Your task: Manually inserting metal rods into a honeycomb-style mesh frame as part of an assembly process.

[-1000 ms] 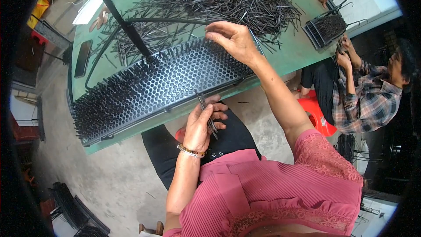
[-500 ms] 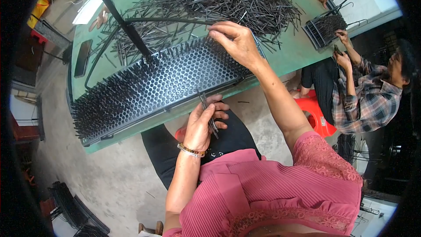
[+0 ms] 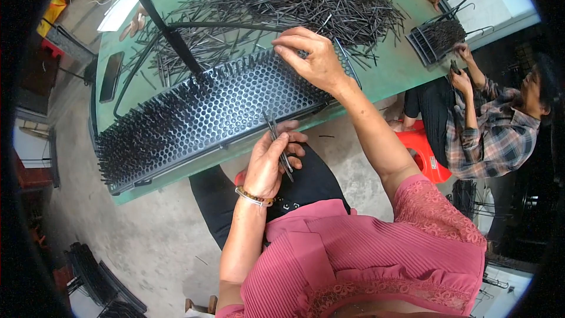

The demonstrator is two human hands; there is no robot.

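a long perforated panel (image 3: pixel 235 103) is laid slantwise on a green table (image 3: pixel 385 76), running from eight o'clock up to two o'clock. its nine o'clock end is thickly filled with dark bristles (image 3: pixel 138 129), and a thinner row is carried along its twelve o'clock edge; the holes across its middle are left bare.

at the panel's five o'clock edge, a few thin dark strips (image 3: pixel 271 127) are held by the left hand (image 3: pixel 269 162), pinched closely between thumb and fingers, their upper tips pointed toward eleven o'clock. a bracelet (image 3: pixel 254 196) is worn on that wrist.

at the panel's two o'clock, the right hand (image 3: pixel 315 62) is held above the upper edge, loosely curled, with thumb and forefinger tips brought near each other; whether anything is gripped there cannot be told.

a large pile of loose strips (image 3: pixel 306 0) is heaped at one o'clock from the panel. a black rod (image 3: pixel 170 35) is slanted toward eleven o'clock. at three o'clock, a co-worker in a checked shirt (image 3: pixel 494 135) is seated on a red stool (image 3: pixel 422 153).
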